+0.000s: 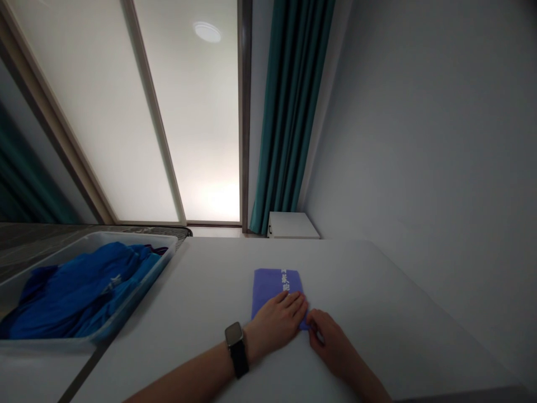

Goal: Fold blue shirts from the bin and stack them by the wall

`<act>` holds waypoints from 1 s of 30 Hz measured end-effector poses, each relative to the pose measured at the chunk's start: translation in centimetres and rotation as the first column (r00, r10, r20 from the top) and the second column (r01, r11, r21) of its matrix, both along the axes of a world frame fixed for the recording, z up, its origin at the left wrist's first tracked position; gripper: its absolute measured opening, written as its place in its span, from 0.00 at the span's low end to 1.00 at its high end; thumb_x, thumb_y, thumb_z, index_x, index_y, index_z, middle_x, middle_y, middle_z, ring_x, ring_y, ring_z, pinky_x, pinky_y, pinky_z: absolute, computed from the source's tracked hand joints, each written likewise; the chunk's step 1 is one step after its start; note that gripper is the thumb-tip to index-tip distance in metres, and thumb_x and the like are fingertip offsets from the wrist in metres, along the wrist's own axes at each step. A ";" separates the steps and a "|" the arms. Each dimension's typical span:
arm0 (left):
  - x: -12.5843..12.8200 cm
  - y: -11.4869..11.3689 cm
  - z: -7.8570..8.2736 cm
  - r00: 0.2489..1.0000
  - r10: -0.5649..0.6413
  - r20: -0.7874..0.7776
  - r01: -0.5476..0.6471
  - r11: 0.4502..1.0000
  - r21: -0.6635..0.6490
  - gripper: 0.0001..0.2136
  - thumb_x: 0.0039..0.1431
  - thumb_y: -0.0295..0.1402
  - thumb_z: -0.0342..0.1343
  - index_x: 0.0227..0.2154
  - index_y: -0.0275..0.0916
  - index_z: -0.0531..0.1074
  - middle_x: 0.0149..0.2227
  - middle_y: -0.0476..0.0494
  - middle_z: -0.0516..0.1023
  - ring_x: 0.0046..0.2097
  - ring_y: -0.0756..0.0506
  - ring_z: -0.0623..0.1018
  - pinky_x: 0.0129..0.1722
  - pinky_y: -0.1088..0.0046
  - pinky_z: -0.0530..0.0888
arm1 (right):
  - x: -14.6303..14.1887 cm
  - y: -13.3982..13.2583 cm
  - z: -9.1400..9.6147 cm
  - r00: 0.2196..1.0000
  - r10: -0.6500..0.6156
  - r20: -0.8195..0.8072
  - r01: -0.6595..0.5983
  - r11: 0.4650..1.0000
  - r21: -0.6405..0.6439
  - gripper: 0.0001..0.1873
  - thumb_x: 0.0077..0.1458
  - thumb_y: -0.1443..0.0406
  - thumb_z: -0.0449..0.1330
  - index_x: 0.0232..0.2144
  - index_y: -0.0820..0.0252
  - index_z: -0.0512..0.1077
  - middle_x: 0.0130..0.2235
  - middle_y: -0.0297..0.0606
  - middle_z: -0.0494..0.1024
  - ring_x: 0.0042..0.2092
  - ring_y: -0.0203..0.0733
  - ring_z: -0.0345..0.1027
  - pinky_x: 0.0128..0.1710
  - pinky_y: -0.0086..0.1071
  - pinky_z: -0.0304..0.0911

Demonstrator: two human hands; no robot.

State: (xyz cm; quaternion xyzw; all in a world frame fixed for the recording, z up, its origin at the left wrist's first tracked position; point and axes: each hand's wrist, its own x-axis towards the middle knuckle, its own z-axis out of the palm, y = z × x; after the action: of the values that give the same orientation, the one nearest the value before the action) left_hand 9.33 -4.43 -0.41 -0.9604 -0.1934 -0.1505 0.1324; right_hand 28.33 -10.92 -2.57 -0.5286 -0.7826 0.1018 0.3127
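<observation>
A purple garment [267, 284], folded into a small rectangle with white characters printed down it, lies flat on the white table [201, 324]. Across its lower right part rests my left hand [280, 319], palm down with the fingers stretched out; a watch with a black strap [237, 350] is on that wrist. My right hand [329, 338] pinches the garment's lower right corner between thumb and fingers. Its fingertips are close beside those of the left hand. The fold underneath the left hand is hidden.
To the left stands a clear plastic bin [165, 242] holding crumpled blue clothes [96, 285]. A small white cabinet [293, 225] stands beyond the table's far edge, by a teal curtain [289, 123]. A grey wall [440, 168] runs along the right side.
</observation>
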 end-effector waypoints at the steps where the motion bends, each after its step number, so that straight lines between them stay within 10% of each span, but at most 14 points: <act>1: 0.1 0.0 0.0 1.000 -0.004 -0.001 0.004 1.000 -0.007 0.19 0.70 0.35 0.46 0.59 0.34 0.63 0.60 0.38 0.70 0.61 0.43 0.68 0.59 0.64 0.63 | 0.0 0.0 -0.1 1.000 -0.006 0.005 0.006 1.000 0.009 0.12 0.48 0.77 0.50 0.32 0.55 0.62 0.30 0.32 0.69 0.33 0.40 0.65 0.35 0.32 0.62; 30: 1.5 0.1 -0.4 0.996 0.083 0.036 -0.075 0.979 -0.189 0.17 0.70 0.33 0.46 0.58 0.34 0.65 0.60 0.37 0.71 0.62 0.42 0.68 0.59 0.64 0.65 | 0.6 0.9 0.1 0.983 -0.131 0.128 0.127 0.991 0.041 0.08 0.55 0.73 0.50 0.28 0.55 0.62 0.30 0.34 0.70 0.32 0.40 0.64 0.35 0.33 0.58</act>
State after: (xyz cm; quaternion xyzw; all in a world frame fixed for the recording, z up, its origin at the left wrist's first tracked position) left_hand 10.82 -4.29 -0.76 -0.9567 -0.2475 -0.1471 0.0431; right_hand 28.91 -10.07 -2.49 -0.5783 -0.7671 0.0337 0.2756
